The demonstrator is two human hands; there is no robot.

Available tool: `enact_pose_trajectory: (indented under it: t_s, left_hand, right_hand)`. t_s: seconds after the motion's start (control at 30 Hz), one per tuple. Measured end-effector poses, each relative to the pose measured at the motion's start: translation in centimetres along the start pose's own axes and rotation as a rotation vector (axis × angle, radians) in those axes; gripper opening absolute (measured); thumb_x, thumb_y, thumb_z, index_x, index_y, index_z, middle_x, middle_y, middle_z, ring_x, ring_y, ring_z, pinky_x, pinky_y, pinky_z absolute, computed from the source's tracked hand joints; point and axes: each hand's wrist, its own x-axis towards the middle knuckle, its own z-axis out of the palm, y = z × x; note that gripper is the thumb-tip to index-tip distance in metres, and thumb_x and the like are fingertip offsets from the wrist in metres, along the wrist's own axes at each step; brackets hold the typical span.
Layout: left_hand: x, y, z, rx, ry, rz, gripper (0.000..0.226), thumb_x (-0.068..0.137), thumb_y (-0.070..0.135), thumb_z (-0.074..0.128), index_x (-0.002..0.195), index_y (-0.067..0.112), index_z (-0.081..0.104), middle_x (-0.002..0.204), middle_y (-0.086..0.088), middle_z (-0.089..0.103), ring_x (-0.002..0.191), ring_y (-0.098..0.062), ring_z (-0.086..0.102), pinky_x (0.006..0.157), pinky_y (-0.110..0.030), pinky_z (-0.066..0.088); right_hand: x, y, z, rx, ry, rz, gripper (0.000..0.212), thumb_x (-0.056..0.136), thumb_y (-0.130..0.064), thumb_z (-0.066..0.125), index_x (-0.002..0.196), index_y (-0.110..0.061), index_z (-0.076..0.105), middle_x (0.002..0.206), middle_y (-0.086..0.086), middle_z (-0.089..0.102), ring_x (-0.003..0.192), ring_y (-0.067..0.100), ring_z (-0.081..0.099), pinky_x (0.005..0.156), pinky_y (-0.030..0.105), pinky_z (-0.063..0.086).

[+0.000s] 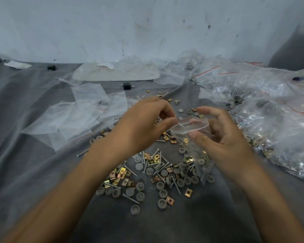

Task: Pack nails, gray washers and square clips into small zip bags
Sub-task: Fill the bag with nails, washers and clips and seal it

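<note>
– What are your hands holding?
– My left hand (144,120) pinches a nail (180,124) at the mouth of the small zip bag (198,162). My right hand (225,139) grips the bag, thumb in front, above the loose gray washers (129,192), square clips (188,192) and nails (176,186) on the cloth (165,225).

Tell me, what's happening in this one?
A person is packing hardware. The right hand holds a small zip bag open; gray washers and a few clips already sit inside. The left hand pinches a nail at the bag's mouth. Loose parts lie on the gray cloth below, empty bags to the left, filled bags to the right.
</note>
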Motion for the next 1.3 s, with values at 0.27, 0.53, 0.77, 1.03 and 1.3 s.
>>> enact_pose_trajectory:
  t_s: [0.27,0.53,0.77,1.03,1.3]
  left_hand:
    - [0.0,0.6,0.2,-0.288,0.154,-0.012,0.006,0.095,0.029,0.069,0.098,0.028,0.073,0.078,0.012,0.069,0.065,-0.003,0.058,0.06,-0.018,0.045]
    - [0.1,-0.3,-0.2,-0.431,-0.078,-0.112,0.022,0.097,0.028,0.065,0.118,0.031,0.071,0.096,0.007,0.074,0.083,-0.001,0.065,0.073,-0.019,0.053]
    - [-0.1,-3.8,-1.0,0.175,-0.302,-0.209,0.003,0.096,0.035,0.065,0.097,0.038,0.066,0.089,0.019,0.063,0.078,0.005,0.057,0.064,-0.019,0.041]
    - [-0.1,-5.5,2.0,0.354,-0.481,-0.207,0.017,0.093,0.028,0.068,0.11,0.032,0.069,0.09,0.014,0.057,0.084,-0.01,0.052,0.072,-0.026,0.04]
    - [-0.4,-5.7,2.4,0.365,-0.43,-0.136,0.014,0.094,0.016,0.064,0.102,0.027,0.069,0.097,0.011,0.058,0.098,-0.012,0.054,0.083,-0.031,0.048]
  right_hand:
    - [-0.1,-0.3,-0.1,0.01,-0.008,0.008,0.042,0.083,-0.037,0.073,0.115,-0.058,0.056,0.112,-0.008,0.075,0.102,0.014,0.072,0.094,0.055,0.056]
    - [-0.1,-0.3,-0.1,0.011,0.001,0.011,0.043,0.081,-0.04,0.073,0.12,-0.051,0.056,0.111,-0.008,0.075,0.1,0.014,0.073,0.092,0.054,0.057]
    - [-0.1,-0.1,-0.3,-0.003,0.005,0.014,0.043,0.082,-0.04,0.073,0.119,-0.052,0.056,0.111,-0.01,0.075,0.102,0.011,0.072,0.095,0.051,0.055]
    - [-0.1,0.2,-0.4,0.01,-0.006,0.023,0.044,0.082,-0.045,0.072,0.121,-0.054,0.055,0.114,-0.009,0.075,0.104,0.011,0.072,0.091,0.046,0.058]
    - [-0.1,0.2,-0.4,0.009,-0.009,0.03,0.043,0.082,-0.044,0.072,0.121,-0.054,0.055,0.114,-0.009,0.075,0.103,0.012,0.073,0.092,0.052,0.057]
